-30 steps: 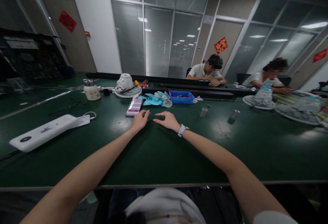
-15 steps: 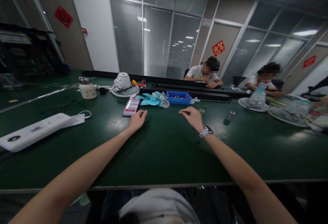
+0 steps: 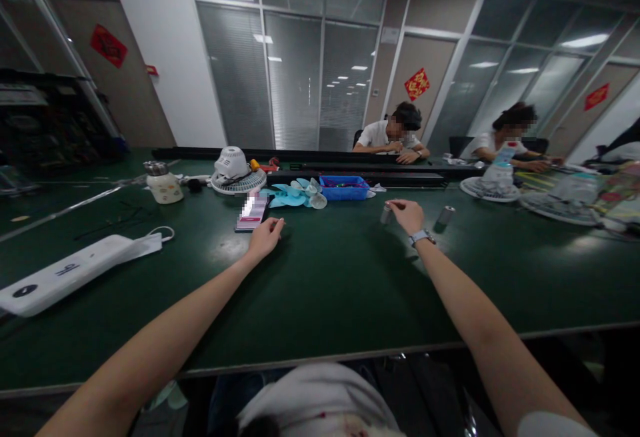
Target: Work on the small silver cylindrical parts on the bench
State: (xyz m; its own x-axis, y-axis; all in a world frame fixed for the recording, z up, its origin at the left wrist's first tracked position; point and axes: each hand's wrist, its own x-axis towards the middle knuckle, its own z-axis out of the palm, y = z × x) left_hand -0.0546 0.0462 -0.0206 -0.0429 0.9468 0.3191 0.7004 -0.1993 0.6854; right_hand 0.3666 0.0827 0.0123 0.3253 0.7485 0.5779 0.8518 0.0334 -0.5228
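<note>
My left hand [image 3: 267, 236] rests low over the green table, its thumb and fingers pinched together; anything between them is too small to make out. Just behind it lies a phone [image 3: 253, 213] with a lit screen. On the right, my right hand [image 3: 409, 215] wears a watch and has its fingertips pinched at the upper end of a small upright metal cylinder [image 3: 385, 215]. Whether they grip the cylinder or a tiny part on it, I cannot tell. A second metal cylinder [image 3: 445, 216] stands to the right of this hand.
Beyond my hands are blue fan blades [image 3: 295, 193], a blue bin [image 3: 344, 188] and a white fan [image 3: 232, 169]. To the left are a flask [image 3: 164, 182] and a long white device [image 3: 75, 270]. Two people [image 3: 387, 137] sit across the table, near more fan parts [image 3: 490, 187].
My right hand has moved to the right, from the middle of the table to the small metal cylinder. My left hand stays pinched near the phone. The view has shifted slightly.
</note>
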